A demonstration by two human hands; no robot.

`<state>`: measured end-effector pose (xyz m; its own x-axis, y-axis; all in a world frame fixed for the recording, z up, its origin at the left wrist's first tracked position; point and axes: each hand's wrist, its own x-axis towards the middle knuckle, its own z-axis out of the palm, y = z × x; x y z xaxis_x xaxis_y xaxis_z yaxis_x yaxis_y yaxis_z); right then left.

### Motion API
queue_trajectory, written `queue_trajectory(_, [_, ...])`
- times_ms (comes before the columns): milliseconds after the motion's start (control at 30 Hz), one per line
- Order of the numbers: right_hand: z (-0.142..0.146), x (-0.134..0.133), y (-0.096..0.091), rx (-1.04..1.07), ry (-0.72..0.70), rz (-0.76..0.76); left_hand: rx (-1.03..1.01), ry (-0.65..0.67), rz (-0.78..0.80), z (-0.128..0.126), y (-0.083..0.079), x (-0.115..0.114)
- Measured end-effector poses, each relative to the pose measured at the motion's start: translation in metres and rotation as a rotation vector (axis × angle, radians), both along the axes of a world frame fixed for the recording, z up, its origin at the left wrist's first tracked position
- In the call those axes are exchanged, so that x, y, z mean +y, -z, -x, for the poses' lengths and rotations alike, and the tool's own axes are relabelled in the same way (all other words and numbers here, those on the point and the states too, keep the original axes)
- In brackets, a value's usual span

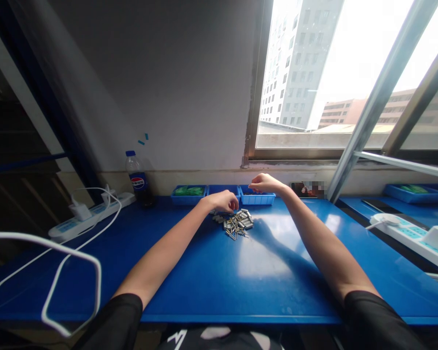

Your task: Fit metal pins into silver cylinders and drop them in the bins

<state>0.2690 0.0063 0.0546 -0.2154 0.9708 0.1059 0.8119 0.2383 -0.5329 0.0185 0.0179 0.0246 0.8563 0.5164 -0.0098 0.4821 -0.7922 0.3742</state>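
My left hand point(223, 201) hovers at the left side of a heap of small metal parts point(238, 222), its fingers curled down and closed. The heap mixes silver cylinders and thin brass-coloured pins. Over the right blue bin point(258, 200), my right hand point(265, 183) is raised with its fingers pinched together. Whatever either hand may hold is too small or hidden to make out. Small dark items lie inside that bin. The middle blue bin point(222, 188) is partly covered by my left hand.
The left blue bin point(172, 198) holds green items point(190, 190). A cola bottle point(138, 182) stands at the back left, by a white power strip point(91, 216) with looping cables. A phone-like screen point(306, 189) leans against the wall. Another power strip point(416, 236) lies right, beyond a metal frame.
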Motion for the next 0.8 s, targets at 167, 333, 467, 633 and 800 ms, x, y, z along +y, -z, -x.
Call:
queue_trajectory(167, [-0.0044, 0.0025, 0.0030, -0.028, 0.006, -0.013, 0.072, -0.031, -0.030, -0.0023, 0.0040, -0.0032])
queue_trajectory(333, [-0.0023, 0.0016, 0.0027, -0.023, -0.028, 0.018, 0.110, -0.060, -0.058, -0.0026, 0.0051, -0.0040])
queue_trajectory(467, [-0.0007, 0.0006, 0.0026, -0.042, -0.056, 0.035, 0.116, -0.053, -0.060, -0.0024, 0.0060, -0.0044])
queue_trajectory(633, [0.0003, -0.0006, 0.0028, -0.073, -0.086, 0.033, 0.076, -0.043, -0.074, -0.0003, 0.0029, -0.0021])
queue_trajectory(800, [0.0009, -0.0018, 0.0023, -0.058, -0.104, 0.052, 0.090, -0.027, -0.084, 0.0009, 0.0012, 0.0002])
